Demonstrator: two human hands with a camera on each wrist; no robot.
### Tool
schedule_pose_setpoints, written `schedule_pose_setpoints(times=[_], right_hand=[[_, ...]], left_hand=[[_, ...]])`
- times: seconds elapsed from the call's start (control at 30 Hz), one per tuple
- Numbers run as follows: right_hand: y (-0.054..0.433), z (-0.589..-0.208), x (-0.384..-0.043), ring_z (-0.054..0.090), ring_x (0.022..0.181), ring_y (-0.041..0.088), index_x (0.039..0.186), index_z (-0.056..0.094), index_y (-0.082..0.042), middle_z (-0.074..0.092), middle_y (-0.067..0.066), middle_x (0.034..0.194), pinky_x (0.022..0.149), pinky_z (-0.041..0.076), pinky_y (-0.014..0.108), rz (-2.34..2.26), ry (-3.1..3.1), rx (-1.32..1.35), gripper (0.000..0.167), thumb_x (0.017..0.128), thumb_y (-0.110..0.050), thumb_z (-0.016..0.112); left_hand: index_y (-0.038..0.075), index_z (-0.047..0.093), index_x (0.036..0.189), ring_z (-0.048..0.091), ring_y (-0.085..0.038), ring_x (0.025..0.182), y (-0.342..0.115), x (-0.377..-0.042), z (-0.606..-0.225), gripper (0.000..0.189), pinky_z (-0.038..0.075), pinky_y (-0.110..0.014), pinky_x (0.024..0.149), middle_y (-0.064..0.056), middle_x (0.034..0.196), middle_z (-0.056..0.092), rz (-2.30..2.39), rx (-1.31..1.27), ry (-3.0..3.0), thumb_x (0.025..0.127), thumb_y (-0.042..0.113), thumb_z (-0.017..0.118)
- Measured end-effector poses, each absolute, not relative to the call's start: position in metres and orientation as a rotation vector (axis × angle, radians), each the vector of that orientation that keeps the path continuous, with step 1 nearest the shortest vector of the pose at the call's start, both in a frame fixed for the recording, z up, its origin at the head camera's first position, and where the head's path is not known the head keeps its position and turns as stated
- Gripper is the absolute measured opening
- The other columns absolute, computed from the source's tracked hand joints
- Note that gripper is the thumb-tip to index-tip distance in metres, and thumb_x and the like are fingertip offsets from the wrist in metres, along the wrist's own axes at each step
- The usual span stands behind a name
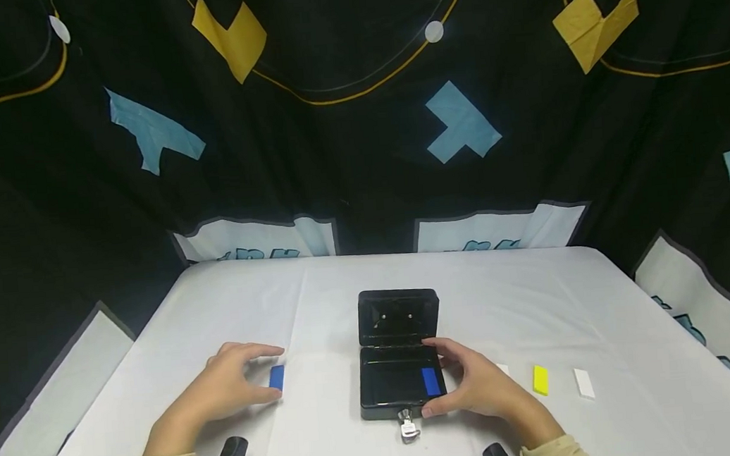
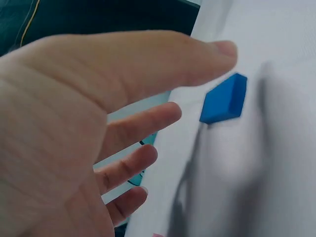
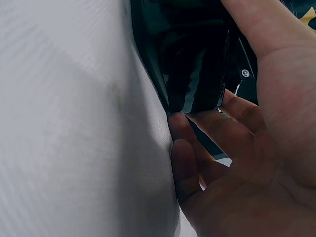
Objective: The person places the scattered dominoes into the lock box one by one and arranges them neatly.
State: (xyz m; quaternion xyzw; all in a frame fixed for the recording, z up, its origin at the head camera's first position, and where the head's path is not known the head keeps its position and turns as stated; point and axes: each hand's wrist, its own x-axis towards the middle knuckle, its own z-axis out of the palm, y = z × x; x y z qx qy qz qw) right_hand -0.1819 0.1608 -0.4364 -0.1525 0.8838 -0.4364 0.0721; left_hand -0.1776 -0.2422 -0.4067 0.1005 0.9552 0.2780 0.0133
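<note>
A black metal box stands on the white table with its lid raised. Inside it, against the right side, lies a blue block. My right hand grips the box's right side, thumb at the front corner and fingers near the hinge. Farther left, a second blue block rests on the table. My left hand is spread around that block, thumb in front and fingers behind. In the left wrist view a gap shows between the thumb and this blue block.
A silver metal piece, too small to identify, hangs at the box's front. Right of my right hand lie a yellow block and a white block; another white piece is partly hidden. Dark curtain stands behind the table.
</note>
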Motion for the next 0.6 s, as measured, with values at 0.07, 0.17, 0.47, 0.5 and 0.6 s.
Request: schedule_pose_setpoints(times=[0.07,0.17,0.47,0.5,0.6], right_hand=[[0.161,-0.436,-0.182,0.055,0.121,0.03,0.145,0.052,-0.022,0.057,0.006,0.139,0.104,0.041,0.06,-1.315,2.659,-0.46,0.101,0.057,-0.038,0.099],[0.161,-0.435,-0.182,0.055,0.121,0.031,0.145,0.052,-0.021,0.056,0.007,0.14,0.104,0.041,0.06,-1.31,2.663,-0.465,0.1,0.058,-0.038,0.099],[0.16,-0.434,-0.181,0.055,0.12,0.031,0.145,0.052,-0.021,0.057,0.008,0.14,0.103,0.042,0.061,-1.302,2.661,-0.452,0.101,0.057,-0.037,0.1],[0.16,-0.434,-0.181,0.055,0.121,0.031,0.145,0.052,-0.021,0.057,0.008,0.14,0.103,0.042,0.061,-1.304,2.66,-0.453,0.102,0.057,-0.036,0.1],[0.16,-0.435,-0.18,0.055,0.121,0.031,0.145,0.052,-0.021,0.057,0.009,0.14,0.103,0.042,0.061,-1.311,2.662,-0.448,0.102,0.057,-0.037,0.1]], left_hand=[[0.018,0.071,0.126,0.046,-0.042,0.126,-0.243,-0.179,-0.409,0.061,0.037,-0.068,0.098,-0.013,0.131,0.061,0.854,0.318,2.966,0.07,0.033,0.092],[0.015,0.072,0.125,0.047,-0.044,0.127,-0.243,-0.181,-0.412,0.06,0.036,-0.069,0.1,-0.015,0.131,0.062,0.868,0.332,2.947,0.071,0.03,0.092],[0.012,0.072,0.123,0.048,-0.044,0.131,-0.246,-0.183,-0.422,0.053,0.036,-0.062,0.107,-0.014,0.131,0.063,0.945,0.325,2.903,0.073,0.019,0.09],[0.012,0.072,0.123,0.048,-0.044,0.13,-0.246,-0.183,-0.422,0.053,0.036,-0.062,0.107,-0.014,0.13,0.063,0.942,0.325,2.906,0.073,0.019,0.09],[0.012,0.073,0.122,0.048,-0.044,0.13,-0.244,-0.183,-0.421,0.052,0.037,-0.063,0.106,-0.014,0.13,0.064,0.913,0.32,2.916,0.073,0.019,0.09]])
